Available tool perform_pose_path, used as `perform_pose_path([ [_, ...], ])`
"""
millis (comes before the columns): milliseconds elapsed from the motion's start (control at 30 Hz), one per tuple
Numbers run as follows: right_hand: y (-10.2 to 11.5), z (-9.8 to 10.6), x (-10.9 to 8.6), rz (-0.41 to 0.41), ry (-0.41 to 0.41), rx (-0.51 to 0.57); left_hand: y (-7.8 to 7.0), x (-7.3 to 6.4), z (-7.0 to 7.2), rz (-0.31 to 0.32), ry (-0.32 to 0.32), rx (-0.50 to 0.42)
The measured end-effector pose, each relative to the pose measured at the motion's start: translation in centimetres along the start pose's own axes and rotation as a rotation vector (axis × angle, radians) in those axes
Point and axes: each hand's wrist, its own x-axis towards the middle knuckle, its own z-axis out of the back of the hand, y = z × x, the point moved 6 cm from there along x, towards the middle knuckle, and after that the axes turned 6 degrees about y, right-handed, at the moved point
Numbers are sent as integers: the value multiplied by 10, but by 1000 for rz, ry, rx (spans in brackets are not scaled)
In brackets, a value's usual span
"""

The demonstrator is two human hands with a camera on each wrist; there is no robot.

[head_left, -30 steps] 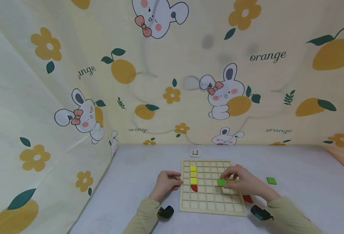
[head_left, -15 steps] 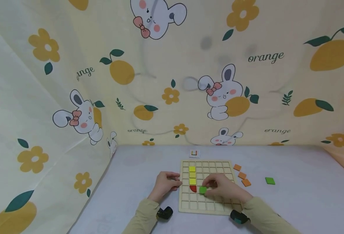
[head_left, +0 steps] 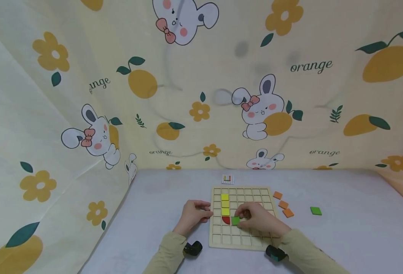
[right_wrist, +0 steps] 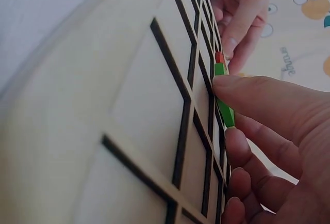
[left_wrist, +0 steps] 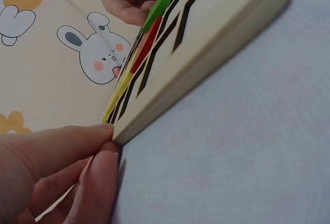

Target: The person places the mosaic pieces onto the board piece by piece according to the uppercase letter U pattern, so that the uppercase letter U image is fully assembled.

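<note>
Head view, right hand's grip (head_left: pixel 261 220) pinched one green tile (head_left: pixel 235 221) over gridded board (head_left: pixel 236 239), just beside red piece (head_left: pixel 226 220), left hand (head_left: pixel 193 215) touched board's left edge (whether pinching, could not be told).

A printed curtain (head_left: pixel 204 64) (rabbits (head_left: pixel 256 128), flowers (head_left: pixel 41 185)) hangs behind a pale table (head_left: pixel 359 236).

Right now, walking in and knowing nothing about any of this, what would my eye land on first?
Probably the big cartoon rabbits on the cloth behind the table. Next, perhaps, the bright pieces on the gridded board: three yellow tiles in a column, with a red piece at their near end. Just right of it in the head view is a green tile, in the grip of the right hand.
</note>
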Motion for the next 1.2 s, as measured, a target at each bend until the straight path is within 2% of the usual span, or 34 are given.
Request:
perform_pose_path([
  [333,8,-1,1,39,0,-1,2,-1,2,13,-6,-5],
  [900,7,2,-2,32,14,26,0,-1,0,8,-5,-7],
  [1033,6,9,-10,27,29,46,1,1,-1,2,-5,-9],
  [1200,5,30,-26,63,-10,6,2,1,-1,6,-7,-6],
])
